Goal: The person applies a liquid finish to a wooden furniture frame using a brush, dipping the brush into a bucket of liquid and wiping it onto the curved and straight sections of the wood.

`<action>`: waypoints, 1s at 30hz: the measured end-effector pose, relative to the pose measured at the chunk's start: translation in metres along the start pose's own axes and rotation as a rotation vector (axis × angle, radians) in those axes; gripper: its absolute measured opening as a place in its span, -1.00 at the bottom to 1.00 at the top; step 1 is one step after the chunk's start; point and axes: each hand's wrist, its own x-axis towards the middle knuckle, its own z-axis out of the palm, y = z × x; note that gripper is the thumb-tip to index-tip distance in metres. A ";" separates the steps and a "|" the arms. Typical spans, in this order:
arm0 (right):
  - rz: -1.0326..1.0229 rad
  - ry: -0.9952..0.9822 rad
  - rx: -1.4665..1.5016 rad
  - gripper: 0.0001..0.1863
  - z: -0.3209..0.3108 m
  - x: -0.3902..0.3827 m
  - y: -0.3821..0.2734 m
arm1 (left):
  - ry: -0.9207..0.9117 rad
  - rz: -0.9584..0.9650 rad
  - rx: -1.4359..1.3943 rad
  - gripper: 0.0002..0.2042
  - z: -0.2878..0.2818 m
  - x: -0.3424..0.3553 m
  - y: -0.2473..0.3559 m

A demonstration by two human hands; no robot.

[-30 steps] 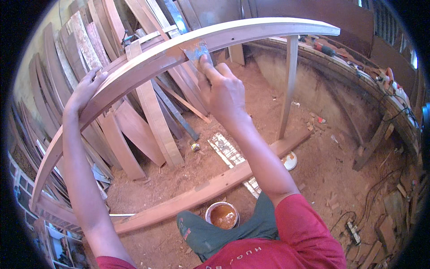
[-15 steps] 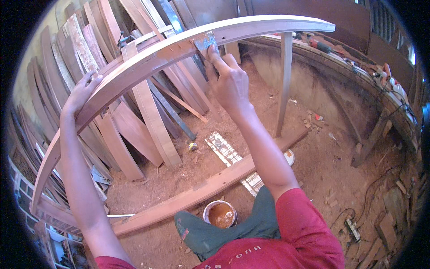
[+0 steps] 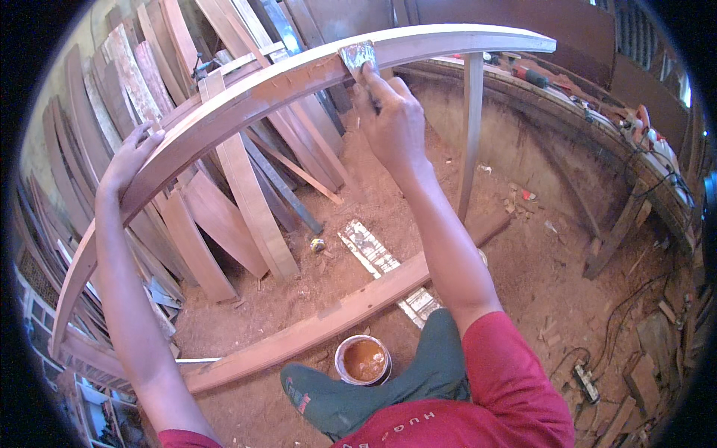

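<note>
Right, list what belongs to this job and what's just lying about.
Belongs to the job:
scraper, in the right hand
curved wooden frame, with the left hand on it
tub of orange-brown paste, likely, matching the frame's smear

Just lying about, it seems:
leaning planks
red tool, at right
wood scraps

Soft, pinkish light. Curved wooden beam (image 3: 224, 116): top edge bright, almost washed out; front face shaded. Glare on scraper blade (image 3: 358, 54) against beam. Bright opening (image 3: 686, 91) right of beam. Fisheye bending, black corners beyond beam.
</note>
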 end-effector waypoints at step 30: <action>0.368 -0.341 -0.039 -0.61 0.012 0.009 -0.130 | 0.034 0.072 0.085 -0.13 -0.004 -0.014 0.016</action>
